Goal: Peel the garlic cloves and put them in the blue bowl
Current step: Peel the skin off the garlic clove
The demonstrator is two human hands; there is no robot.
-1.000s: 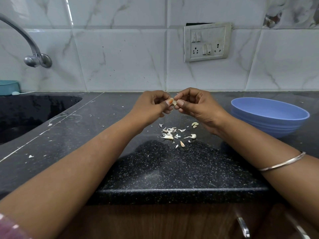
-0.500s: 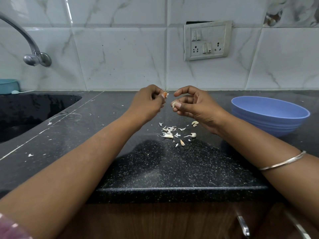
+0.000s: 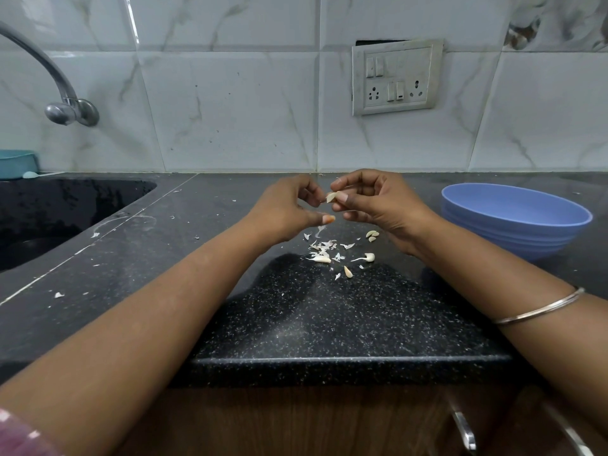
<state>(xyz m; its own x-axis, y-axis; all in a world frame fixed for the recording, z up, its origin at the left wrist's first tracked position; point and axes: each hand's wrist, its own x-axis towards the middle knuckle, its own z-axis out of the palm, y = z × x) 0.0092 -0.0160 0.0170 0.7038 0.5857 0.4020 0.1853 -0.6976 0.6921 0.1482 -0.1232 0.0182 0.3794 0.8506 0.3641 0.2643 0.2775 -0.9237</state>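
Drifting apart now, our left hand (image 3: 286, 209) is dropping papery skin while our right hand (image 3: 378, 202) is pinching the small pale garlic clove (image 3: 331, 196) for stripping.

Ahead of me a white switch-and-socket plate (image 3: 396, 77) sits on the marble-look wall tiles (image 3: 230, 103). At my left, a steel tap (image 3: 62, 100) arches over the black sink (image 3: 49, 212), with what may be a teal tub (image 3: 16, 162) behind it.
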